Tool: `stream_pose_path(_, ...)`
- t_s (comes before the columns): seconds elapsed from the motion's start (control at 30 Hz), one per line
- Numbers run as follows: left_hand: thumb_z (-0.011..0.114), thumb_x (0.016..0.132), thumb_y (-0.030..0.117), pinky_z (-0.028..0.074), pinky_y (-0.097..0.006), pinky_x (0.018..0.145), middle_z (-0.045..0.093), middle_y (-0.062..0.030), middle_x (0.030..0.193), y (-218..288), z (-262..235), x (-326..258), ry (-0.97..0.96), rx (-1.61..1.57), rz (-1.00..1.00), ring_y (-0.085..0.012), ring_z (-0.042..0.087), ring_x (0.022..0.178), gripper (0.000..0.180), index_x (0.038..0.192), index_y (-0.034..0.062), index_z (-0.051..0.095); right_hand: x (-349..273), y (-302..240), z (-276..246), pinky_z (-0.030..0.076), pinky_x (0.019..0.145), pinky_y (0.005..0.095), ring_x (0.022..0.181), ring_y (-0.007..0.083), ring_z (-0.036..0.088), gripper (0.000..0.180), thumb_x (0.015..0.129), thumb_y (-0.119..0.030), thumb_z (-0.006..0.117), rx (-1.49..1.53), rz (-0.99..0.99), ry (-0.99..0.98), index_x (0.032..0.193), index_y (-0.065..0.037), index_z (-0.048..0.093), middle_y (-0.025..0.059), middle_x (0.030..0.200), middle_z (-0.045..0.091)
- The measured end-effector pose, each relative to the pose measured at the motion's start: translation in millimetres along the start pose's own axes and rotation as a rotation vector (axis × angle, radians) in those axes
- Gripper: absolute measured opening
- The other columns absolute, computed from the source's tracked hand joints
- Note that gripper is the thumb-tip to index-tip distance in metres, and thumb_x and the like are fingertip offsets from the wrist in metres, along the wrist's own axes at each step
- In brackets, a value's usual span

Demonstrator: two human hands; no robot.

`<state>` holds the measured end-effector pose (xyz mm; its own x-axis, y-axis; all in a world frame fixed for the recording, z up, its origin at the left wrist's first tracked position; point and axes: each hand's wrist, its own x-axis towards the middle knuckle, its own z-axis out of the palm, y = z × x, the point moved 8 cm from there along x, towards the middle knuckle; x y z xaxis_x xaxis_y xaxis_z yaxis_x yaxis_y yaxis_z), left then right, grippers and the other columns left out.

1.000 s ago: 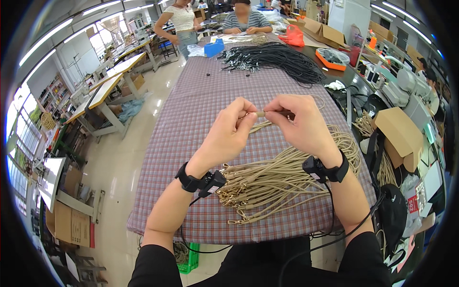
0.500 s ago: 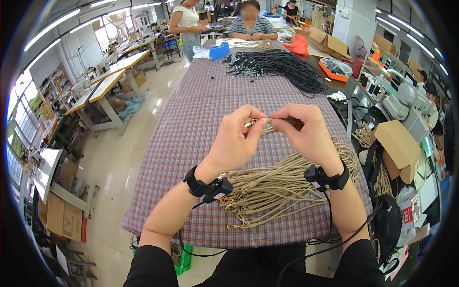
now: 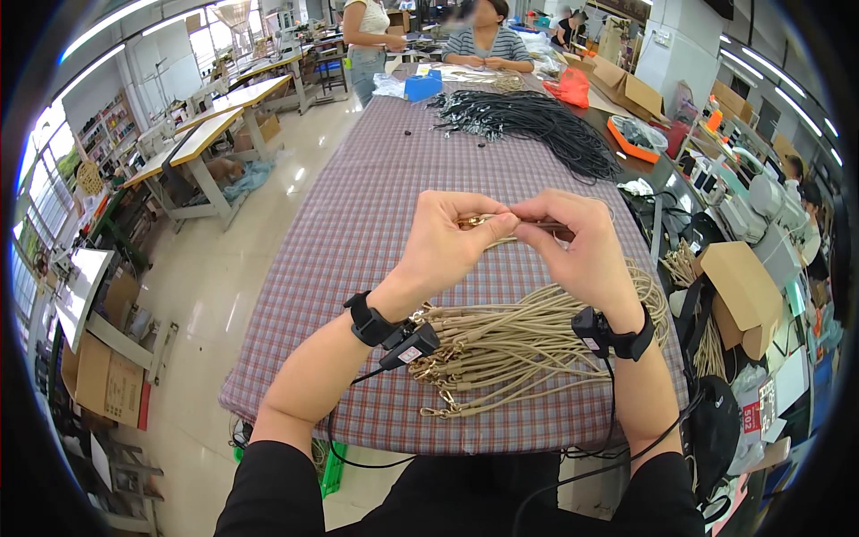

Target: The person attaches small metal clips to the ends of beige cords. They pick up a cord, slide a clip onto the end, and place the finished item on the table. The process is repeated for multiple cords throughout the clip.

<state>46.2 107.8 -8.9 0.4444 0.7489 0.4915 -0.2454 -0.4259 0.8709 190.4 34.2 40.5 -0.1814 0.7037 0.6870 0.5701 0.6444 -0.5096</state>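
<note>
Brought closer together since a second ago, fingertips now meeting above the checked tablecloth [image 3: 358, 224]. Far left, across the floor, a pale-topped workbench [image 3: 208, 141]. Next, the left hand [image 3: 452, 237], pinching a tan cord [image 3: 507, 240] between thumb and forefinger, with a gold clasp [image 3: 474, 220] just inside its curl. At the middle, nearer the body, a heap of tan cords [image 3: 528, 336]; farther off, a bundle of black cords [image 3: 537, 130]. Then the right hand [image 3: 577, 237], grasping the tan cord too, exact grip hidden. Far right, an open cardboard box [image 3: 741, 286].
</note>
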Motion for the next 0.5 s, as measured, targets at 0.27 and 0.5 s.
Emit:
stream_pose_path(0.27, 0.071, 0.108, 0.016, 0.046, -0.023, 0.066, 0.072, 0.0013, 0.084, -5.8, -5.9, 8.3, -0.092, 0.087, -0.108, -0.0036, 0.059, 0.075, 0.019, 0.104, -0.0007, 0.078, 3.8, 5.2, -18.3, 0.053, 0.064, 0.0369, 0.07, 0.0273, 0.069, 0.012, 0.091, -0.002, 0.079, -0.075, 0.05, 0.004, 0.102, 0.002, 0.078, 0.0137, 0.086, 0.074)
stream_pose_path(0.5, 0.067, 0.107, 0.016, 0.05, -0.03, 0.076, 0.074, -0.0037, 0.089, 1.4, -3.8, 10.6, -0.241, 0.295, -0.051, -0.0111, 0.063, 0.084, 0.02, 0.105, -0.0011, 0.078, 1.0, 9.1, -19.3, 0.054, 0.067, 0.0399, 0.072, 0.0326, 0.07, 0.008, 0.092, -0.003, 0.076, -0.042, 0.082, -0.015, 0.097, 0.003, 0.074, 0.0165, 0.085, 0.074)
